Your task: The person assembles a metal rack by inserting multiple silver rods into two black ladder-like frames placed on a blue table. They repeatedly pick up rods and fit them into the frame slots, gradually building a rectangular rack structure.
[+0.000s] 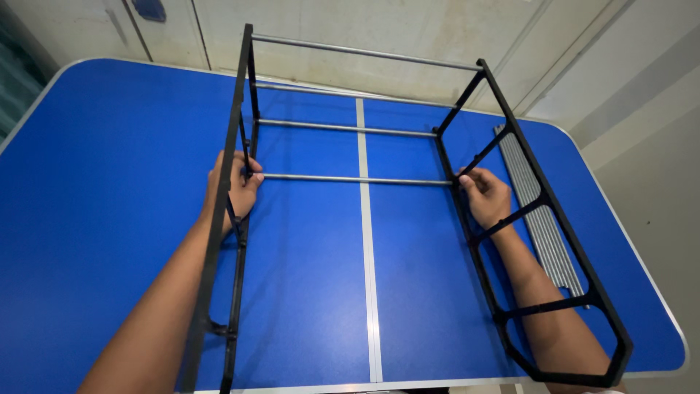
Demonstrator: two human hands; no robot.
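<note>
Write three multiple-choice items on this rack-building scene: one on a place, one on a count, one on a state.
1. Where do the loose metal rods lie?
A. On the table right of the right side frame
B. Between the two frames
C. On the floor

2. How many silver rods join the two black frames?
A. Two
B. Four
C. Seven

3. How are the two hands placed?
A. Both flat on the table
B. Each at one end of the nearest crossbar
C. Both lifting the loose rods

Answers:
1 A: the bundle rests on the blue table beyond the right side frame.
2 B: four crossbars span from the left side frame to the right one.
3 B: the left hand and right hand sit at the ends of the nearest crossbar.
</note>
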